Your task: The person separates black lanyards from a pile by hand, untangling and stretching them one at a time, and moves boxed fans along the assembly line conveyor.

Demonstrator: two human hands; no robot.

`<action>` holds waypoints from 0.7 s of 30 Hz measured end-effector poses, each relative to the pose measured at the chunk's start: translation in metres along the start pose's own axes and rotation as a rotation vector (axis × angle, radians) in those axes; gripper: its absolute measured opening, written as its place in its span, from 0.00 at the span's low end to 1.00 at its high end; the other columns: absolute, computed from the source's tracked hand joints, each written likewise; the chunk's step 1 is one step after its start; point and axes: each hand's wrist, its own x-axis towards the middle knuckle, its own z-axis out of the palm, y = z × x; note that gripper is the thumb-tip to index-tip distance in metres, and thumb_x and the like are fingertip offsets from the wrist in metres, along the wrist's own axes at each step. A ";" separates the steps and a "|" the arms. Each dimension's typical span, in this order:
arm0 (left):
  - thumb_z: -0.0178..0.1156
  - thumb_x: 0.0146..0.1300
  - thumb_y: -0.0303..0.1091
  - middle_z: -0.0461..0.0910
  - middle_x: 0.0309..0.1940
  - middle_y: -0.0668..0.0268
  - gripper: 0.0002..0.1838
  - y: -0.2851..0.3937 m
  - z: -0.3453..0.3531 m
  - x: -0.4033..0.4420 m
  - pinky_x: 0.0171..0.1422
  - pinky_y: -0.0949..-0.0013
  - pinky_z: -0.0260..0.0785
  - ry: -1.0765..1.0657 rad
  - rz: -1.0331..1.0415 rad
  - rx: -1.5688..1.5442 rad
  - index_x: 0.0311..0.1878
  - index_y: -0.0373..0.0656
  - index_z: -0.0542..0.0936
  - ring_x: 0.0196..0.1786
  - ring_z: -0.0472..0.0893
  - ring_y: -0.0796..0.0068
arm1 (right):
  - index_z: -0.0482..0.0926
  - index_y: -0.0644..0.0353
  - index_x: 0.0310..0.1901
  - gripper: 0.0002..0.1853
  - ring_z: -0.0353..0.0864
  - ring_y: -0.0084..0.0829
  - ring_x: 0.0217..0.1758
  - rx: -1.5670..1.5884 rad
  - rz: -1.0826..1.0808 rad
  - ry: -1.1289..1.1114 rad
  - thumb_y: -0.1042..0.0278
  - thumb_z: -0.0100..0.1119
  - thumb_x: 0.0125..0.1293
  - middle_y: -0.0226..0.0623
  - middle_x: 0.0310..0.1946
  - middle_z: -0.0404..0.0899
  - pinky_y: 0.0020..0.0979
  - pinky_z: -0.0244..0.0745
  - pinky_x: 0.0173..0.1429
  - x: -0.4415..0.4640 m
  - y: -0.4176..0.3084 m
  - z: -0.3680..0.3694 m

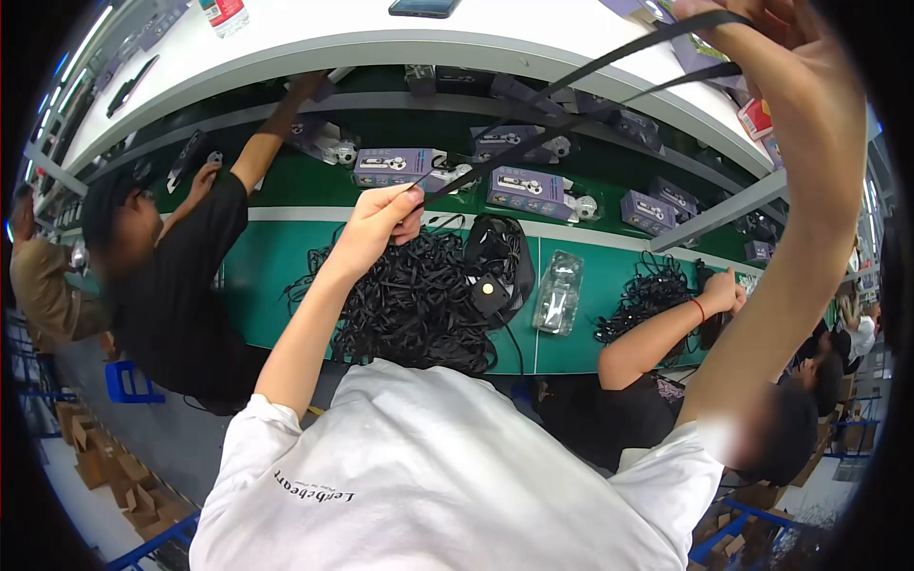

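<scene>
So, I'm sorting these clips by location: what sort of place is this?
Most likely a factory assembly or packing line: several workers along a long green workbench, a row of printed purple boxes and a big heap of black straps.

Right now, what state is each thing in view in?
Left hand, closed on strap
Right hand, raised, gripping strap, partly cut off
Black strap, drawn out between hands
Strap pile, loose, tangled
Clear packaging, lying on bench, contents unclear
Phone, lying flat
Bottle, cap out of view
Blue stool, standing
</scene>
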 end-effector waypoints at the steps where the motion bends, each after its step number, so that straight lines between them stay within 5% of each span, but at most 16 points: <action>1: 0.50 0.75 0.36 0.63 0.21 0.76 0.15 -0.004 0.004 -0.003 0.26 0.77 0.53 0.008 0.010 0.018 0.31 0.41 0.71 0.21 0.59 0.86 | 0.76 0.65 0.51 0.22 0.67 0.20 0.31 0.017 -0.012 0.027 0.72 0.57 0.52 0.27 0.30 0.68 0.21 0.62 0.36 -0.002 0.001 0.001; 6: 0.49 0.76 0.35 0.61 0.21 0.76 0.14 -0.014 0.011 -0.016 0.24 0.77 0.51 0.036 -0.019 -0.032 0.32 0.41 0.71 0.21 0.58 0.86 | 0.77 0.63 0.53 0.26 0.72 0.23 0.36 0.045 -0.052 0.089 0.73 0.57 0.47 0.30 0.34 0.72 0.23 0.67 0.42 -0.002 0.005 0.002; 9: 0.49 0.76 0.37 0.61 0.21 0.77 0.14 -0.018 0.005 -0.020 0.24 0.78 0.49 0.064 -0.224 -0.181 0.31 0.42 0.71 0.21 0.58 0.87 | 0.77 0.62 0.54 0.29 0.75 0.25 0.38 -0.035 -0.017 0.043 0.74 0.57 0.44 0.31 0.36 0.74 0.25 0.69 0.45 -0.002 0.006 0.011; 12: 0.50 0.76 0.41 0.62 0.20 0.77 0.19 -0.010 -0.004 -0.037 0.24 0.76 0.50 0.116 -0.340 0.207 0.27 0.42 0.70 0.21 0.59 0.87 | 0.77 0.61 0.55 0.31 0.78 0.27 0.41 -0.350 0.055 -0.046 0.74 0.58 0.41 0.33 0.38 0.76 0.26 0.72 0.49 -0.014 0.002 0.037; 13: 0.50 0.76 0.41 0.63 0.20 0.77 0.20 -0.005 -0.005 -0.042 0.25 0.75 0.52 0.106 -0.370 0.344 0.27 0.41 0.71 0.22 0.59 0.87 | 0.76 0.62 0.58 0.35 0.80 0.33 0.52 -0.511 -0.166 0.009 0.74 0.59 0.40 0.38 0.46 0.80 0.32 0.73 0.59 -0.027 0.020 0.052; 14: 0.52 0.74 0.41 0.64 0.19 0.75 0.20 0.002 -0.001 -0.046 0.26 0.75 0.54 0.072 -0.331 0.345 0.26 0.38 0.70 0.23 0.61 0.86 | 0.72 0.62 0.63 0.41 0.69 0.40 0.69 -0.407 -0.200 0.011 0.70 0.66 0.38 0.46 0.63 0.73 0.38 0.62 0.72 -0.033 0.020 0.080; 17: 0.53 0.71 0.38 0.65 0.19 0.74 0.18 0.029 0.016 -0.062 0.26 0.74 0.54 0.088 -0.280 0.290 0.28 0.34 0.70 0.23 0.61 0.84 | 0.63 0.61 0.70 0.47 0.69 0.46 0.70 0.281 -0.086 -0.239 0.63 0.76 0.46 0.48 0.69 0.66 0.39 0.64 0.71 -0.058 0.029 0.226; 18: 0.53 0.69 0.35 0.64 0.17 0.71 0.17 0.036 0.015 -0.067 0.25 0.71 0.51 0.052 -0.207 0.305 0.27 0.33 0.70 0.22 0.60 0.81 | 0.62 0.61 0.70 0.47 0.72 0.49 0.67 0.528 0.121 -0.449 0.64 0.75 0.48 0.49 0.65 0.71 0.38 0.68 0.68 -0.062 0.037 0.265; 19: 0.53 0.69 0.35 0.63 0.16 0.70 0.18 0.040 0.005 -0.071 0.25 0.70 0.51 0.076 -0.146 0.423 0.25 0.33 0.70 0.22 0.59 0.81 | 0.69 0.64 0.64 0.36 0.82 0.38 0.53 0.743 0.204 -0.453 0.65 0.73 0.54 0.44 0.50 0.82 0.33 0.75 0.56 -0.071 0.048 0.305; 21: 0.54 0.69 0.35 0.62 0.15 0.68 0.19 0.048 -0.014 -0.088 0.25 0.68 0.49 0.133 -0.048 0.658 0.23 0.33 0.69 0.21 0.58 0.80 | 0.76 0.66 0.52 0.20 0.79 0.20 0.38 0.921 0.560 -0.800 0.66 0.68 0.60 0.34 0.34 0.82 0.25 0.71 0.43 -0.078 0.058 0.330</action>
